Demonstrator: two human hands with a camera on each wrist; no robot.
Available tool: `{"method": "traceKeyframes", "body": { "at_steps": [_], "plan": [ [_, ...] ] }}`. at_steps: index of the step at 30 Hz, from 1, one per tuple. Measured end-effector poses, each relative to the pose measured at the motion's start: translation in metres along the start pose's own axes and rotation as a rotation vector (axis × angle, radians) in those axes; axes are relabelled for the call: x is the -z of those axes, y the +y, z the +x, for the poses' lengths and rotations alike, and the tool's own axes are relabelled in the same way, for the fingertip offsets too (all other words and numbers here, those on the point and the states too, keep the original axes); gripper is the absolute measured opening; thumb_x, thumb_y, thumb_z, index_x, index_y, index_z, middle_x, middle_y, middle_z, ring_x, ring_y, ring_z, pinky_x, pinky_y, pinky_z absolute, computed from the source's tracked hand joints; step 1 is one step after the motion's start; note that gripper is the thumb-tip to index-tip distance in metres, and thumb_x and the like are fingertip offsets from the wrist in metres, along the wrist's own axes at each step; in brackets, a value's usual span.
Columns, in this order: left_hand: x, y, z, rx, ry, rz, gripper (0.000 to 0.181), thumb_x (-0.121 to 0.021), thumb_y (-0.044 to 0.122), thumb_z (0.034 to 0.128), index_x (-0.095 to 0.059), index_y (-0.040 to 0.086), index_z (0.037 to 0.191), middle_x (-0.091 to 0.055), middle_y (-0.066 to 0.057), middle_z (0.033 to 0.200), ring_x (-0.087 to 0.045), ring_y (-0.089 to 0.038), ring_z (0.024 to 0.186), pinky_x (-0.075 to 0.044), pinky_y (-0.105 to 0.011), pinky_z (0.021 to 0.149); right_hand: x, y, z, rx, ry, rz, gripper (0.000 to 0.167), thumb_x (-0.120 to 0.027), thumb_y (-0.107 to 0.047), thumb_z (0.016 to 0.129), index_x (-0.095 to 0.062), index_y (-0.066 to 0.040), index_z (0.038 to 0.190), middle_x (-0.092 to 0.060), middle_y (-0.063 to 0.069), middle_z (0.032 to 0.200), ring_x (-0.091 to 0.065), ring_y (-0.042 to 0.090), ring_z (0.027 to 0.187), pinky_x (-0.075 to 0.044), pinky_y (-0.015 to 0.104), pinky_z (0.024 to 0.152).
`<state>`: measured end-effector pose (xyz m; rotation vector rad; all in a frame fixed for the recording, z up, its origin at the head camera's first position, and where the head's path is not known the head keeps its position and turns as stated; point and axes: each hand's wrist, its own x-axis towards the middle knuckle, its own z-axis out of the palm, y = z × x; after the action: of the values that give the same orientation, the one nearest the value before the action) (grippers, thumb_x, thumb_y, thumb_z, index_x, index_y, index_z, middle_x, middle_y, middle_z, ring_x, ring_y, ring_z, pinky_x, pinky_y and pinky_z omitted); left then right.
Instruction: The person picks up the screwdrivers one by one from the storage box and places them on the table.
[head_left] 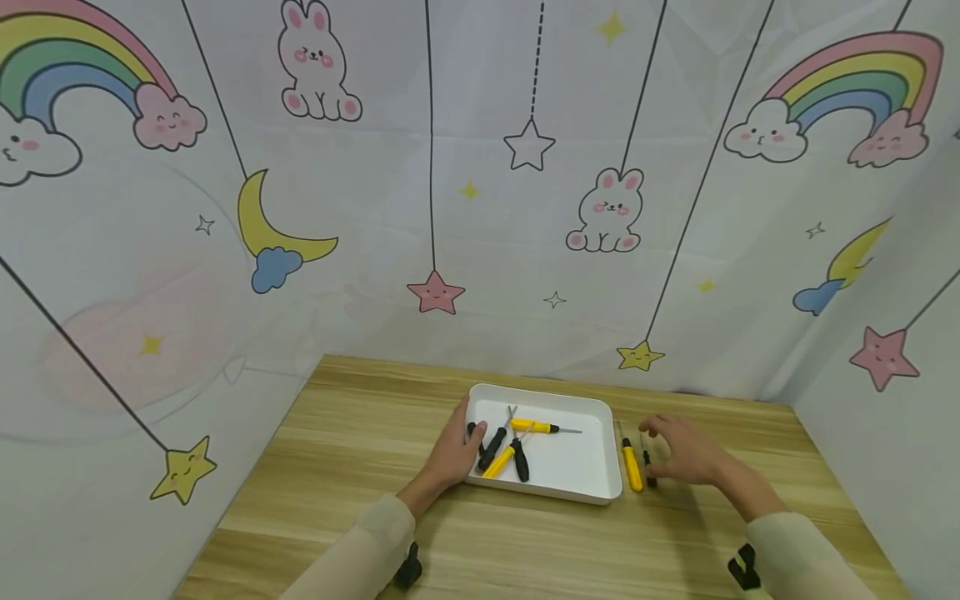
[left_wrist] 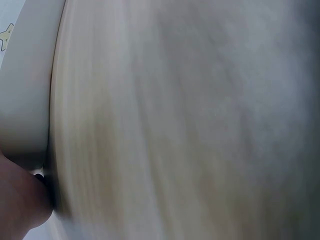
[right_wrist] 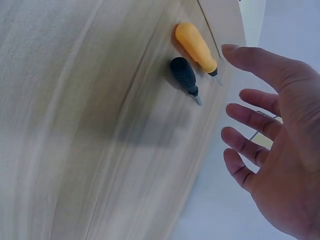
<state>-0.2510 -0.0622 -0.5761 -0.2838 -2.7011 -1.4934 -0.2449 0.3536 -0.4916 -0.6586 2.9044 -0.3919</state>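
Step in hand, as judged: a pick on the right of the tray (head_left: 570, 468) with the tray steadied from its left. The left hand (head_left: 452, 448) grips the tray's left wall at the middle of the head frame, thumb over the rim; its fingers are largely hidden there, and the left wrist view is blurred. The right hand (head_left: 684, 450) holds nothing, its fingers (right_wrist: 252, 119) spread and slightly bent, thumb well apart from them.

Location of items: the black driver (head_left: 649, 473) lies on the table (head_left: 360, 433), right of lower centre in the head frame, near the right hand but apart from it. The yellow driver (head_left: 633, 468) lies between it and the tray's right wall. Further tools (head_left: 492, 448) lie crossed in the tray's left half.

Next move, as judged: a pick of the black driver calls for lowering the hand and closing thumb and fingers on the handle, without knocking the yellow driver close beside it.

Edges and room: the table's far edge meets the backdrop (head_left: 360, 200) across mid-frame, just behind the tray; its right edge slopes to the lower right corner. Bare wood shows at lower centre and left of the tray. The tray's right half shows bare floor; its raised rim must be cleared by anything carried in
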Motion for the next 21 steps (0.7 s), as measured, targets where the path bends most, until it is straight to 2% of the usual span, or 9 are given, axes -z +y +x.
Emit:
{"method": "traceKeyframes", "body": {
  "at_steps": [11, 21],
  "plan": [
    [0.000, -0.002, 0.001, -0.003, -0.004, 0.003, 0.067, -0.044, 0.029, 0.1153, -0.015, 0.000, 0.168, -0.021, -0.024, 0.172, -0.023, -0.041, 0.159, -0.020, -0.057, 0.128, 0.008, -0.017, 0.003, 0.014, 0.066, 0.020, 0.064, -0.085, -0.039, 0.089, -0.064, 0.000, 0.135, -0.067, 0.012, 0.120, -0.062, 0.036, 0.111, -0.053, 0.059, 0.092],
    [0.000, -0.002, 0.001, -0.004, -0.003, 0.005, 0.068, -0.045, 0.030, 0.1151, -0.015, 0.000, 0.168, -0.021, -0.024, 0.172, -0.024, -0.040, 0.158, -0.020, -0.057, 0.128, 0.010, -0.034, 0.007, 0.008, 0.093, 0.047, 0.067, -0.085, -0.038, 0.091, -0.061, 0.003, 0.139, -0.068, 0.015, 0.121, -0.064, 0.035, 0.110, -0.055, 0.055, 0.089]
  ]
}}
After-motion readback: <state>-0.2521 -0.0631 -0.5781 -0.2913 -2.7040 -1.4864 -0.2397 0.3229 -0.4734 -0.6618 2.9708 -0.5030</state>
